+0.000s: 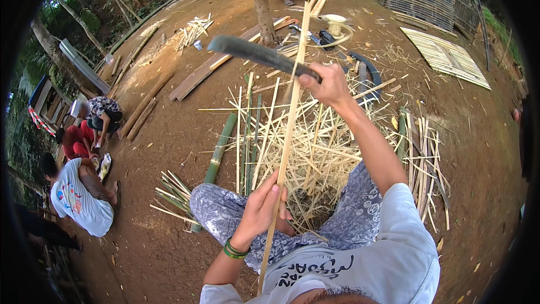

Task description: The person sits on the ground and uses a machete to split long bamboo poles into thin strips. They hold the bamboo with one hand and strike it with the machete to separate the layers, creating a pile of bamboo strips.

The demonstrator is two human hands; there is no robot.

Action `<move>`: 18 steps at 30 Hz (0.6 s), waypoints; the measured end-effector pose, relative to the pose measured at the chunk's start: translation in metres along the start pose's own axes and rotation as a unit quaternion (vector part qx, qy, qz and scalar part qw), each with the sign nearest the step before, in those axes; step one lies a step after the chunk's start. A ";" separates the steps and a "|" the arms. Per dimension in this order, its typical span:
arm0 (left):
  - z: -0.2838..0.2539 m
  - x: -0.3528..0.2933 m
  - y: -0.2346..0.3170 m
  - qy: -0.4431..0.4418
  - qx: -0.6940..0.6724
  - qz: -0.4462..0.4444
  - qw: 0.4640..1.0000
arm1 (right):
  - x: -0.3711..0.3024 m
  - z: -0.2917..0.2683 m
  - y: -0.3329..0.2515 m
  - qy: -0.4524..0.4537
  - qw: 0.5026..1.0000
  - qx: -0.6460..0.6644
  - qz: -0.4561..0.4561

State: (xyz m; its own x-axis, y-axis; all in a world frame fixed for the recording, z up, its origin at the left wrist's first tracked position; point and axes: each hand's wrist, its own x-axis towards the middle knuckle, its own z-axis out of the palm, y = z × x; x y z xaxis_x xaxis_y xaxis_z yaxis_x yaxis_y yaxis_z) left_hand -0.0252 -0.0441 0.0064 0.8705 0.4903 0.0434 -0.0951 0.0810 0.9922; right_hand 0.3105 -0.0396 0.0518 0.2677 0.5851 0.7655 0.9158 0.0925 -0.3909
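The long bamboo strip (288, 135) ran nearly upright, away from the body, clamped low in the left hand (262, 207), while the right hand (329, 84), fist closed on the machete (253, 53), held its blade across the strip higher up.
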 end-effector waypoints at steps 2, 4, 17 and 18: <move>0.000 0.009 0.005 0.007 -0.017 -0.023 1.000 | -0.012 0.007 -0.008 -0.004 1.000 -0.007 -0.024; -0.004 0.011 0.002 0.022 -0.038 -0.031 0.999 | -0.024 0.015 -0.015 -0.018 0.998 -0.025 -0.046; -0.025 -0.007 -0.043 0.083 0.079 -0.014 0.993 | -0.025 -0.031 0.028 -0.074 0.985 -0.106 0.112; -0.025 0.000 -0.038 0.080 0.070 -0.018 0.994 | -0.040 -0.019 0.026 -0.082 0.981 -0.177 0.000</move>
State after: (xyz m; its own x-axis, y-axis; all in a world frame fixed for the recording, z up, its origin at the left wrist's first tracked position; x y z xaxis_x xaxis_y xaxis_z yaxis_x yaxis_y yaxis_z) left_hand -0.0338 -0.0259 -0.0341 0.7832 0.6217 -0.0002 0.0126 -0.0156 0.9998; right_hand 0.3291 -0.0757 0.0204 0.2420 0.7102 0.6611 0.9703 -0.1751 -0.1671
